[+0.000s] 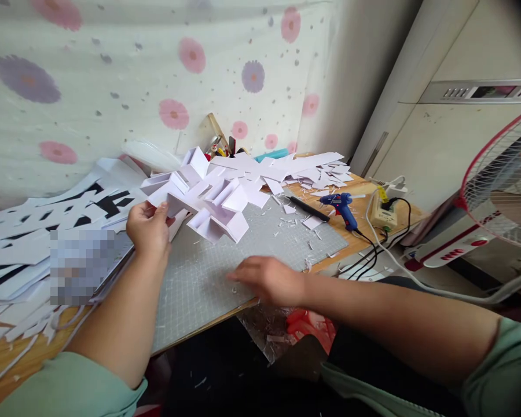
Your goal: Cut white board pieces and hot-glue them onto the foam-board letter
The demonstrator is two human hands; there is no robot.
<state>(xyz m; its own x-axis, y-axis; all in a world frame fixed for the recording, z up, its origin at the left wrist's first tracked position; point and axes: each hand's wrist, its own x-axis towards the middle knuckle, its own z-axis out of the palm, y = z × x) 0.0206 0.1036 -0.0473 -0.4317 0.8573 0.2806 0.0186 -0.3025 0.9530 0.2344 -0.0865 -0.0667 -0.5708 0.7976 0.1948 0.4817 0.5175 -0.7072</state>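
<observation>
My left hand (pixel 151 227) is closed, thumb and fingers pinching the left edge of a white cardboard model (pixel 200 194). The model has several open box-like compartments joined at angles, and it rests over the far part of the grey cutting mat (pixel 191 289). Low over the mat's front edge, my right hand (pixel 264 278) is smeared by motion. Its fingers point left, look stretched out, and hold nothing that I can see. A blue glue gun (pixel 341 208) lies at the mat's right edge, beside a black cutter-like tool (pixel 309 209).
White card offcuts (pixel 295 168) are heaped behind the model. Sheets with black cut-outs (pixel 39 223) cover the left side. A power strip (pixel 382 211) with trailing cables sits at the right, near a fan (pixel 503 179). A red plastic bag (pixel 310 327) lies below the table edge.
</observation>
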